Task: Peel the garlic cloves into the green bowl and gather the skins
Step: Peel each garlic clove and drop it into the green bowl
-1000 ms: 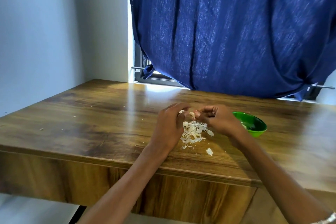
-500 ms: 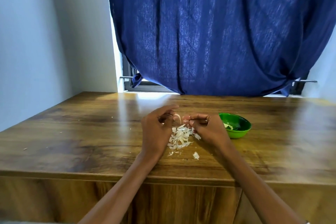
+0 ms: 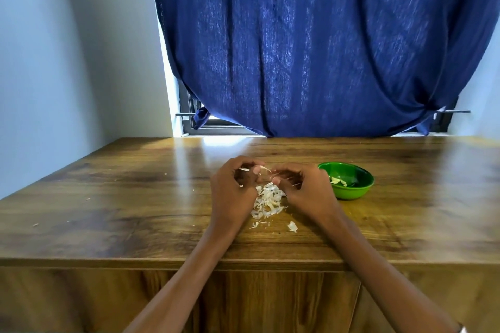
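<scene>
I see my left hand [image 3: 232,189] and right hand [image 3: 305,190] pinching 1 small garlic clove [image 3: 262,170] above the white skin pile [image 3: 267,201], just left of the round green bowl [image 3: 351,192]. No writing shows.

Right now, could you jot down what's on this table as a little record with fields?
surface: brown wooden table
left hand: pinching a garlic clove
right hand: pulling papery skin off the clove
small pale garlic clove: held between both hands, above the skins
heap of white garlic skins: on table, under the hands
round green bowl: right of the hands, peeled pieces inside
</scene>
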A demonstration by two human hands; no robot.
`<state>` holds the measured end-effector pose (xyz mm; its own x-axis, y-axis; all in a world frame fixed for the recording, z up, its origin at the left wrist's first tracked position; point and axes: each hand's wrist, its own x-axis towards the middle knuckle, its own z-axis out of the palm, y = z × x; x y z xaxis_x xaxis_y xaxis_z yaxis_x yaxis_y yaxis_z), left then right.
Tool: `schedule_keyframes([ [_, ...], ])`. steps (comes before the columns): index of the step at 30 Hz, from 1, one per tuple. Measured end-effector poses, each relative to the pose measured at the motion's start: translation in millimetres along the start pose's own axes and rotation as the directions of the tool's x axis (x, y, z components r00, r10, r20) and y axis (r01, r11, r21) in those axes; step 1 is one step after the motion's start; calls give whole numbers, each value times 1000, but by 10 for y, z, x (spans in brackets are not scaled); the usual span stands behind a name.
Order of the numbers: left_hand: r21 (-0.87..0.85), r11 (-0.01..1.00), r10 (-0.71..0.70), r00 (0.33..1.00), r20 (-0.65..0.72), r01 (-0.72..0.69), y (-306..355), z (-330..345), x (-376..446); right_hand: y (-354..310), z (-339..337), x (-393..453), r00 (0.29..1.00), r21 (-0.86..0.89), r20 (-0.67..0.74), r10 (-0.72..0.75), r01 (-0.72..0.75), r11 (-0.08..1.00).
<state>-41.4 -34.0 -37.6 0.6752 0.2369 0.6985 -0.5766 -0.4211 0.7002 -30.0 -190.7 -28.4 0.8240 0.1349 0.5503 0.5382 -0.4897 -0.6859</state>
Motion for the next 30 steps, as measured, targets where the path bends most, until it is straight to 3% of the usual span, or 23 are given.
schedule_keyframes([
  [6,-63,992,-107,994,31,109,78,4,-13,-40,14,-26,999,169,-34,-41,46,985],
  [13,-92,981,-163,984,78,170,135,-11,-37,9,6,3,1000,277,-10,26,-23,961],
  [24,34,999,-10,998,67,8,141,-15,-67,-36,18,-38,980,464,44,195,-193,864],
  [27,-4,1000,15,999,42,-15,134,-8,-33,-58,25,-56,981,501,60,186,-190,844],
  [30,-83,996,-10,999,38,14,117,-15,-20,-25,49,-71,991,438,43,125,-131,889],
])
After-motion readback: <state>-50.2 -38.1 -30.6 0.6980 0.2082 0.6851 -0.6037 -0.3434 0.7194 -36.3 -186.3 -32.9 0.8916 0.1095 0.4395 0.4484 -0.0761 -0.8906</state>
